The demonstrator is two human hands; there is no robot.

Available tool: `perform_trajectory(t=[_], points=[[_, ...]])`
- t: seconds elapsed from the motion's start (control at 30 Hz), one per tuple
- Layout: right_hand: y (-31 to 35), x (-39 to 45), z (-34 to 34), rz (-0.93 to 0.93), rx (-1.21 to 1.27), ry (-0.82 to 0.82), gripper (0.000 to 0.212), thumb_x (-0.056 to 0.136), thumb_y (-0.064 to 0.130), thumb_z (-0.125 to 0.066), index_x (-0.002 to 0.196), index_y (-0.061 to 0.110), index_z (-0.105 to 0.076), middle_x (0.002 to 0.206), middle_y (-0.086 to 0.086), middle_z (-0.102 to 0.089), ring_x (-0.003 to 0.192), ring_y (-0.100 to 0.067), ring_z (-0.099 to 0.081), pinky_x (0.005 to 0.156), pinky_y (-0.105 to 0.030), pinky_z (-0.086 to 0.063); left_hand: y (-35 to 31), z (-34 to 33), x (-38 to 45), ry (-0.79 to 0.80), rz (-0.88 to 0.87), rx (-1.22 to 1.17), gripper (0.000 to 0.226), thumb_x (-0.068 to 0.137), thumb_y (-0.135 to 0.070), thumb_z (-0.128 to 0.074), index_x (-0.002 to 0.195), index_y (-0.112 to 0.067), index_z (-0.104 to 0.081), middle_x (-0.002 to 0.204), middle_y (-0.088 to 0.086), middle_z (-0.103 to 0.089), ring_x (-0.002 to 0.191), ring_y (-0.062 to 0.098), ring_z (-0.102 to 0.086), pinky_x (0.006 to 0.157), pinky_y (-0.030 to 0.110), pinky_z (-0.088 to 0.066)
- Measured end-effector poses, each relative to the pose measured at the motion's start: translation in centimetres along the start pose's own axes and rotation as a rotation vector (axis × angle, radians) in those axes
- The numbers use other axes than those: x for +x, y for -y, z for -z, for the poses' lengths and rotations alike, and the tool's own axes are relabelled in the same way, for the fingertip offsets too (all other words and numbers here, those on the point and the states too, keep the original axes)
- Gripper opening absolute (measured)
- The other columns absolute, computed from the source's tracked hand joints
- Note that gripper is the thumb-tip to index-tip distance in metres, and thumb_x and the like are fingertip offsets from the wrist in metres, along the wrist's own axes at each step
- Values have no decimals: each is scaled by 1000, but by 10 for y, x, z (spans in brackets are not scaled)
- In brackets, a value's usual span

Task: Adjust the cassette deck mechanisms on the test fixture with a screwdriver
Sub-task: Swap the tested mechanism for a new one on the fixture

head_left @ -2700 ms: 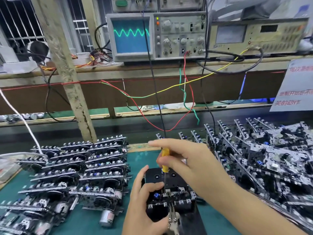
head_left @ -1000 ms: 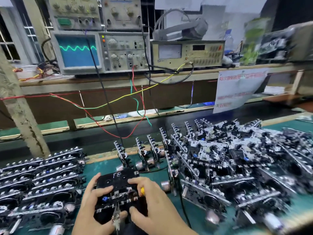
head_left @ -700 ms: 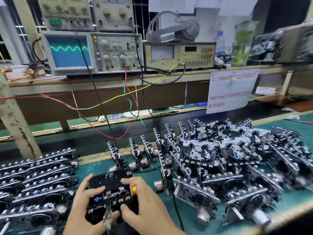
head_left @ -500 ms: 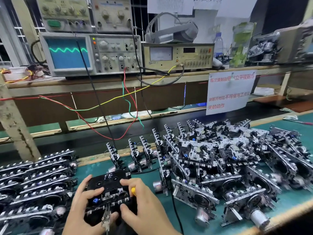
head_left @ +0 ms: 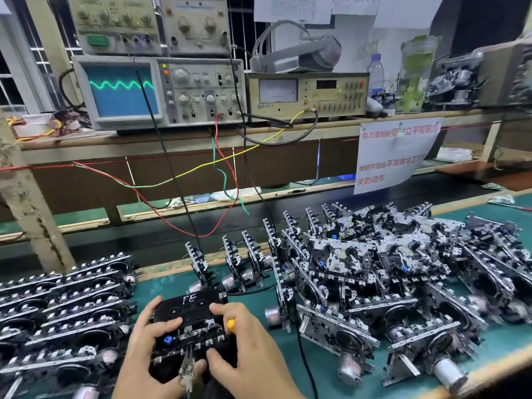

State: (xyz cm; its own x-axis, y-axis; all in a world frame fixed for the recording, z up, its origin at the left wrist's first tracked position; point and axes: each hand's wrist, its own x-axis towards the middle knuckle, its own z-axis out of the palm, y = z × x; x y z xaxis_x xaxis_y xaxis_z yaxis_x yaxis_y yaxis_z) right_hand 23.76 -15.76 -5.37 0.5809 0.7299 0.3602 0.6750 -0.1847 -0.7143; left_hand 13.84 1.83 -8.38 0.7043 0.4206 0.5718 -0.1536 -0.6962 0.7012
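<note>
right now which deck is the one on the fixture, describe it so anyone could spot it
Start at the green bench mat, between the two masses of decks. The cassette deck sits at the near edge between both hands; it alone carries a black cassette with white handwritten letters.

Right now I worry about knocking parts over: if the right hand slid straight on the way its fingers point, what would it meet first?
Probably the black cassette on the fixture; depth is unclear.

An electronics assembly and test workshop. On the far shelf an oscilloscope (head_left: pixel 161 92) shows a green wave beside a meter unit (head_left: pixel 306 95), with coloured wires (head_left: pixel 224 168) hanging down. On the green bench mat (head_left: pixel 322 367), cassette deck mechanisms (head_left: pixel 388 277) lie heaped right and stacked in rows (head_left: pixel 60 306) left.
</note>
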Motion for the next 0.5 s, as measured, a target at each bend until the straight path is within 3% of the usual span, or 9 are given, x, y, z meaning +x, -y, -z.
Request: perform_trajectory(t=[0.07,0.13,0.2,0.3,0.33,0.43,0.5], points=[[-1,0,-1,2,4,-4,43,89,47,-56,129,41,-40,111,54,-32,107,19,-37,82,-7,-30,0,0,-1,2,5,6,63,48,-55,-82,108,-52,-63,153,-18,-40,137,20,-46,106,18,-35],[-3,-1,-2,-4,3,-11,42,89,46,-57,127,39,-42,111,54,-33,107,19,-38,81,-5,-29,-1,1,-2,4,20,14,63,48,-56,-82,108,-53,-63,153,-19,-39,139,19,-44,108,36,-35],[-4,0,-2,-18,6,-22,40,90,46,-58,126,38,-43,111,55,-33,103,20,-38,78,-3,-29,-3,1,-2,18,62,-1,65,47,-57,-83,108,-53,-63,154,-21,-37,139,12,-43,106,42,-37],[-2,1,-1,-26,20,-42,39,91,45,-58,127,41,-43,110,48,-40,103,17,-42,80,-3,-32,-7,10,-4,89,83,-34,65,55,-54,-80,117,-51,-61,156,-26,-32,139,-6,-38,110,25,-35],[-1,1,-1,-30,27,-47,39,92,43,-60,127,42,-44,113,44,-44,106,15,-45,84,-5,-34,-9,15,-5,131,81,-29,63,60,-52,-77,121,-49,-60,158,-26,-29,141,-8,-33,110,22,-34],[3,2,0,-42,39,-71,39,91,30,-68,126,30,-51,124,29,-56,111,3,-52,94,-22,-43,-18,28,-4,213,133,-11,49,73,-56,-64,121,-54,-59,160,-25,-25,147,-6,-23,115,33,-24],[5,3,1,-47,40,-69,38,90,27,-70,124,27,-51,116,38,-53,105,5,-52,88,-23,-43,-26,30,2,191,175,36,34,77,-60,-58,110,-53,-63,160,-21,-28,147,-6,-23,116,29,-20]])
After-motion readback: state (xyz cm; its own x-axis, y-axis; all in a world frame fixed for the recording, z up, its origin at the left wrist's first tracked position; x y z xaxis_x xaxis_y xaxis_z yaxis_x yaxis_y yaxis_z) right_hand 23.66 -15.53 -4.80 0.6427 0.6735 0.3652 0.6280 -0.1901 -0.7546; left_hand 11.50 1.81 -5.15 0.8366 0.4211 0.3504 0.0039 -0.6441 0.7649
